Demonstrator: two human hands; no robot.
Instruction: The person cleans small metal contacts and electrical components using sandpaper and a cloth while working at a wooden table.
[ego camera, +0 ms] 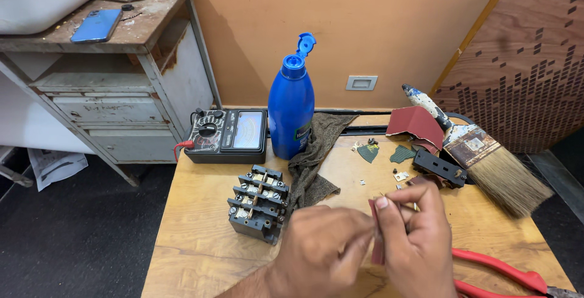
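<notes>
A blue bottle stands well beyond the fingers, an analogue meter beside it. A black terminal block sits just left of them. Left hand and right hand pinch a reddish sandpaper strip between fingertips.

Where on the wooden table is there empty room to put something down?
Bare wood shows along the near left of the wooden table, between the black terminal block and the table's left edge. Another free patch lies near the right edge, between the wide paintbrush and the red-handled pliers. The back is crowded: black analogue meter, blue plastic bottle, brown rag, sandpaper scraps.
</notes>
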